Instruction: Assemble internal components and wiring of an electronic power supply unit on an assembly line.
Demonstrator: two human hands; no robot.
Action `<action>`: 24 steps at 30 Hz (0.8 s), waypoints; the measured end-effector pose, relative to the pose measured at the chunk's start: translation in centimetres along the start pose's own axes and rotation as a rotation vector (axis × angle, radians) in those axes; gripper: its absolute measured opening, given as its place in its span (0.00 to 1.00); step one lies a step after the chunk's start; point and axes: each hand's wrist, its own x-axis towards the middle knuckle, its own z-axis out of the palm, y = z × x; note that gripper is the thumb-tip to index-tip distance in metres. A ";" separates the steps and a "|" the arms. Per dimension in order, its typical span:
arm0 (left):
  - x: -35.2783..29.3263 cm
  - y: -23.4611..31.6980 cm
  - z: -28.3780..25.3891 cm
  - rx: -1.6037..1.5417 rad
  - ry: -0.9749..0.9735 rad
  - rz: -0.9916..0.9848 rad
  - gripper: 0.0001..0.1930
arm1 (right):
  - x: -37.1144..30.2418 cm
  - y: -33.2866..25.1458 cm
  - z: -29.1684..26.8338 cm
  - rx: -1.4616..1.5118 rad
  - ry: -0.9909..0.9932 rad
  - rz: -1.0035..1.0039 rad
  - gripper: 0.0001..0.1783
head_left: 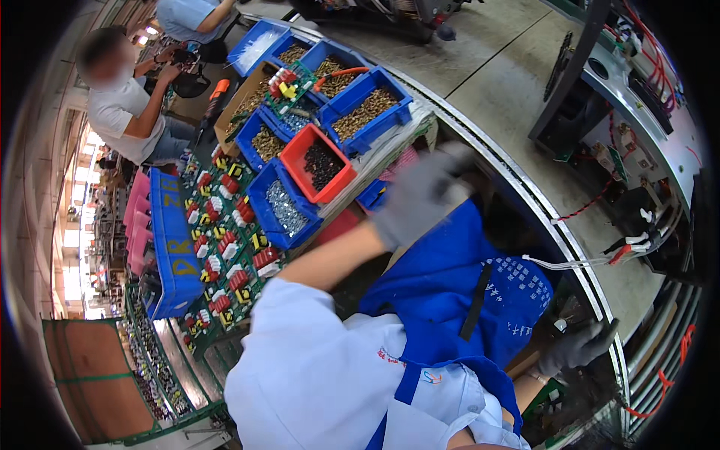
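My left hand (424,196), in a grey glove, is over the blue apron (442,262) on my lap, just right of the parts bins. Motion smears its fingers, so I cannot make out anything in them. Lower right, my right hand (577,349), also grey-gloved, is beside the metal rail (600,304) with its fingers stretched out. Below that wrist, part of a green board (546,399) shows. Closest to my left forearm are a red bin of dark screws (318,163) and a blue bin of silvery screws (276,205).
Blue bins of brass-coloured parts (364,112) stand farther back, a circuit board (289,88) resting across some. Boards with red, white and yellow components (225,240) fill the left bench beside a blue crate (172,240). A co-worker (127,105) sits far left. Wired equipment (637,90) stands right.
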 end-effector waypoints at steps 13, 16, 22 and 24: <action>-7.4 -11.2 -30.3 0.575 0.365 -0.622 0.14 | 3.3 -10.2 3.2 0.479 -0.154 0.125 0.19; -5.5 -12.8 -29.6 0.607 0.210 -0.661 0.17 | 2.9 -11.4 3.6 0.581 -0.189 0.091 0.19; -2.4 -17.4 -27.4 1.038 -0.253 -0.777 0.24 | 1.0 -10.0 2.1 0.451 -0.262 0.197 0.18; -2.3 -16.3 -27.0 1.003 -0.231 -0.707 0.23 | 0.7 -8.9 1.7 0.385 -0.247 0.171 0.18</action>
